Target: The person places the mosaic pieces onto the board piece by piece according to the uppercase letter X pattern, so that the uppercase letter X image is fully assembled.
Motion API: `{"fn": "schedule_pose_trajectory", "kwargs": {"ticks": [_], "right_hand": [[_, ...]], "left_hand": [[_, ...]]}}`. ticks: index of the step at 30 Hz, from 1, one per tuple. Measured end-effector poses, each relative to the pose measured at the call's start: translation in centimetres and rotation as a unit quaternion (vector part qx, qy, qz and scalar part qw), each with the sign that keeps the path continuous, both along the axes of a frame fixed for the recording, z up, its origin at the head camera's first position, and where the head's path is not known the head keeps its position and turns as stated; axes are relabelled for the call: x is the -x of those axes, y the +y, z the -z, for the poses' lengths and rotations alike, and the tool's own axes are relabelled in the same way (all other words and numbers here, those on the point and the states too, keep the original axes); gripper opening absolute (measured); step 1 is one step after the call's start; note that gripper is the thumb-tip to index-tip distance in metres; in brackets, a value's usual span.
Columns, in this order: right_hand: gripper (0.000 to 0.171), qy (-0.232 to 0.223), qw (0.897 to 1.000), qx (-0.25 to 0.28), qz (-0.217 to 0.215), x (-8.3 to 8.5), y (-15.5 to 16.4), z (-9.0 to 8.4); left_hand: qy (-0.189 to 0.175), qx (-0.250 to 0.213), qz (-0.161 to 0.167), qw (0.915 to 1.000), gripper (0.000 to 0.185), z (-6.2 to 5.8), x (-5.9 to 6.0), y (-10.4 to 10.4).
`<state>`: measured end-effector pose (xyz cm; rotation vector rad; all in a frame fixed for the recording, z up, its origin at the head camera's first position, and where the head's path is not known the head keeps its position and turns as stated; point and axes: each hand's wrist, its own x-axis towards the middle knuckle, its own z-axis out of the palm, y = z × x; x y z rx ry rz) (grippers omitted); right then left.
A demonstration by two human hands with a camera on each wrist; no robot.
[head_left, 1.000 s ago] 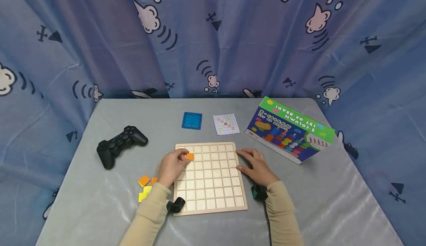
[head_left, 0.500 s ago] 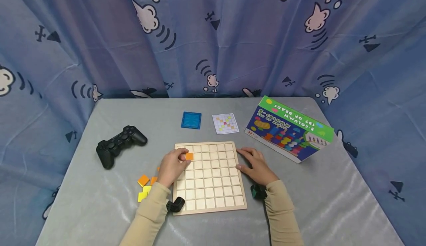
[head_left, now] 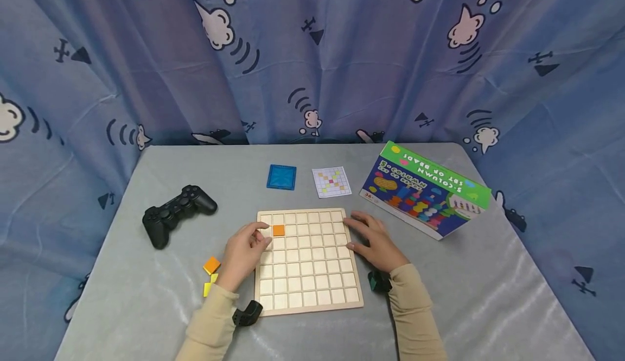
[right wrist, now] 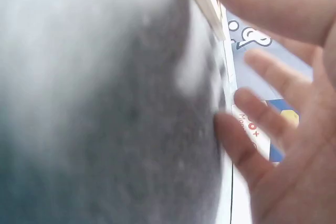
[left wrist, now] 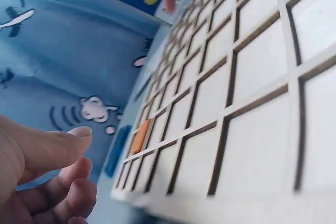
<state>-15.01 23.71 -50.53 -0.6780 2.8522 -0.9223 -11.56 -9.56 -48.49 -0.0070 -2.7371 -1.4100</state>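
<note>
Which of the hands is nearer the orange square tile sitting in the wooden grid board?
Left. The left hand is just beside the orange square tile, apart from it. The right hand rests at the wooden grid board's far right edge.

A black game controller (head_left: 177, 213) lies on the left part of the grey counter (head_left: 146, 306). Toward the far edge sit a blue square tile (head_left: 281, 177) and, just to its right, a small white pattern card (head_left: 331, 182) printed with coloured squares. At the right stands a colourful box (head_left: 423, 190) with a green top edge, tilted, its lettering upside down from this side. Behind everything hangs a blue curtain (head_left: 312, 51) printed with white clouds and small dark planes.
</note>
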Motion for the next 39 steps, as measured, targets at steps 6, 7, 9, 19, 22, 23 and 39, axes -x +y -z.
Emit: {"fn": "schedule_pose_trajectory", "kwargs": {"ticks": [6,7,9,19,22,23,39], "right_hand": [[0.055,-0.025,0.999,0.016,-0.029,0.0,-0.1,0.3],[0.056,-0.034,0.999,0.014,-0.029,0.0,-0.1,0.3],[0.058,-0.056,0.998,0.01,-0.028,-0.1,-0.1,0.2],[0.068,-0.085,0.996,0.005,-0.021,0.0,0.0,0.4],[0.068,-0.088,0.996,0.004,-0.019,-0.1,0.0,0.5],[0.068,-0.09,0.996,0.007,-0.017,-0.1,0.0,0.4],[0.067,-0.088,0.996,0.008,-0.02,0.1,0.2,0.9]], "left_hand": [[0.034,0.036,-0.063,0.9968,0.024,-1.0,-3.7,-2.9],[0.039,0.05,-0.072,0.9954,0.024,-1.0,-4.3,-3.5],[0.047,0.071,-0.093,0.992,0.024,-0.7,-5.4,-4.6],[-0.021,0.084,-0.183,0.9792,0.048,1.4,-7.7,-8.2],[-0.04,0.084,-0.183,0.9787,0.051,1.7,-7.7,-8.6],[-0.045,0.088,-0.18,0.9787,0.05,1.8,-7.6,-8.6],[-0.056,0.127,-0.142,0.9801,0.03,2.7,-7.2,-8.3]]}}
